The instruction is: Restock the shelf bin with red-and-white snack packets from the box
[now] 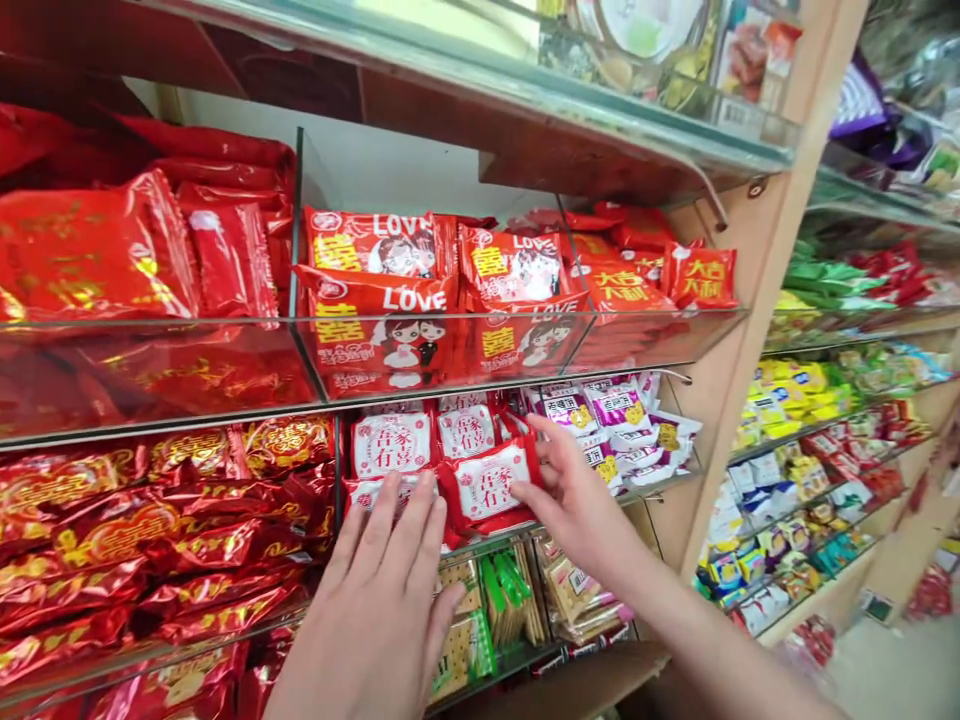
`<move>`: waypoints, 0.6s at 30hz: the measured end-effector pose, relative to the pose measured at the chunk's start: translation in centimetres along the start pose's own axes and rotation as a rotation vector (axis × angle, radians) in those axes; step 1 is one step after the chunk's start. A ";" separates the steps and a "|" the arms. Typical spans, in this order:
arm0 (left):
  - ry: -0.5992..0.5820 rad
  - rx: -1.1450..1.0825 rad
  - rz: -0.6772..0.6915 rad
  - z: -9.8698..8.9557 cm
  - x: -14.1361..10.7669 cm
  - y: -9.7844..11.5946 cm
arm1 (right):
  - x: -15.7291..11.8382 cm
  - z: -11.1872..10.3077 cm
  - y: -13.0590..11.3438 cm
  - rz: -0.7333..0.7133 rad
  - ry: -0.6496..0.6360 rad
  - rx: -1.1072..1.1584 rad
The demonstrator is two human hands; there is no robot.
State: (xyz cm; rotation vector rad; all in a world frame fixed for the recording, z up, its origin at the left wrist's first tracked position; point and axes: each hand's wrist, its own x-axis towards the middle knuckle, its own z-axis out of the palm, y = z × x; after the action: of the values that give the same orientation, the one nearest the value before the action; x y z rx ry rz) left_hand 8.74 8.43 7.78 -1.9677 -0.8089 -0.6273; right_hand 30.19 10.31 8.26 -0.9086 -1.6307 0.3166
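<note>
on glass-edged shelf [489,541], red-and-white snack packet [486,487] sits at front, right end gripped by right hand [576,490] between thumb and fingers; left hand [379,595], fingers straight, slightly parted, over matching packet [368,491] beside it.

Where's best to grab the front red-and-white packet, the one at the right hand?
Probably its right short end, from the front right: the packet faces outward, before similar packets, leaving that end reachable. The right hand is there.

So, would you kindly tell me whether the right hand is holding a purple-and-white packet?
No, the right hand holds a red-and-white packet by one end.
</note>
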 end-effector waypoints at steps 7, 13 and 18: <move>-0.045 -0.024 0.008 0.5 0.8 0.1 | 0.0 0.6 -0.8 -0.154 -0.082 -0.559; -0.182 -0.128 -0.013 0.1 2.0 0.8 | -0.2 -0.1 -0.3 -0.296 -0.126 -0.845; -0.151 -0.393 0.069 -2.9 0.5 0.6 | -0.6 -1.4 -0.2 -0.382 -0.211 -0.863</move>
State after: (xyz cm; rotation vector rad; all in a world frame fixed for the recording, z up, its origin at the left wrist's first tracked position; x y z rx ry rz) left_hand 9.14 5.77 9.19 -2.4136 -0.7459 -0.6384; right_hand 31.39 9.38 8.30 -1.1757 -2.1290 -0.6276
